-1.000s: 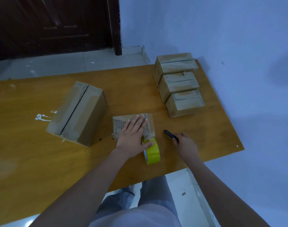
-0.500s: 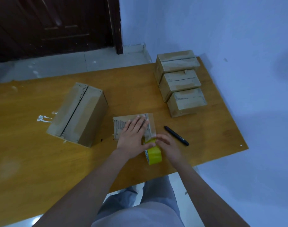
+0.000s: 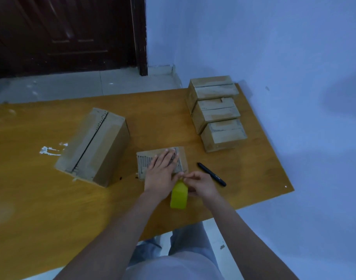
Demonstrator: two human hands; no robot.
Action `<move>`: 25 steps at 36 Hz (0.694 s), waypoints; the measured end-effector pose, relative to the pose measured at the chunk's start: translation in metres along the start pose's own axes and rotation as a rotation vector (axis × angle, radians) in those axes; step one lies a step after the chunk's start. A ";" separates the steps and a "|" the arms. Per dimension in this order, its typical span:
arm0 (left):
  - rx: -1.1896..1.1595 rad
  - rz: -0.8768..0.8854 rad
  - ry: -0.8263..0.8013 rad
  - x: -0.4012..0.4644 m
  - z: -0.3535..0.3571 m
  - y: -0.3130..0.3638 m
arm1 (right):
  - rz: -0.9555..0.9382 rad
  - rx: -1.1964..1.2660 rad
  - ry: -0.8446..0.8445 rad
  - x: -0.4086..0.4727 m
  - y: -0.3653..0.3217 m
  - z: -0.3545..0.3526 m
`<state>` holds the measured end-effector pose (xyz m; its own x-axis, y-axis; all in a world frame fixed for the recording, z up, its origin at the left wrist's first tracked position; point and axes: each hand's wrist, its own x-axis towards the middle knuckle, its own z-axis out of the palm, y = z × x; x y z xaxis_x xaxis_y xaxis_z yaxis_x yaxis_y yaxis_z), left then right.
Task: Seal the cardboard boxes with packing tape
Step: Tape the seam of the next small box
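A small flat cardboard box (image 3: pixel 182 158) lies near the table's front edge. My left hand (image 3: pixel 161 172) presses flat on its top with straight fingers. A yellow roll of packing tape (image 3: pixel 179 196) stands on edge just in front of the box. My right hand (image 3: pixel 201 183) grips the roll from the right, its fingertips meeting the left thumb at the box's near edge. A larger box (image 3: pixel 94 146) with an open centre seam sits to the left. Three small boxes (image 3: pixel 217 112) stand in a row at the back right.
A black marker (image 3: pixel 211 174) lies on the wooden table (image 3: pixel 41 199) just right of my right hand. White residue (image 3: pixel 49 149) marks the table left of the large box. A blue wall borders the right side; a dark door stands behind.
My right hand left the marker on the table, moved left and took hold of the yellow tape roll. The left hand stayed pressed on the small box.
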<state>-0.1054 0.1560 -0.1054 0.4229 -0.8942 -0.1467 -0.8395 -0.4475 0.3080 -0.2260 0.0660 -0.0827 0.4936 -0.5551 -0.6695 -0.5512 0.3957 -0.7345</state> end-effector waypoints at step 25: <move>-0.090 0.126 0.136 -0.002 0.005 -0.025 | 0.007 -0.004 0.095 -0.026 0.008 -0.032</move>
<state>-0.0872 0.1689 -0.1170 0.3632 -0.9314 0.0244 -0.8577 -0.3240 0.3992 -0.2645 0.0601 -0.0681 0.4238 -0.6194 -0.6609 -0.5570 0.3972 -0.7294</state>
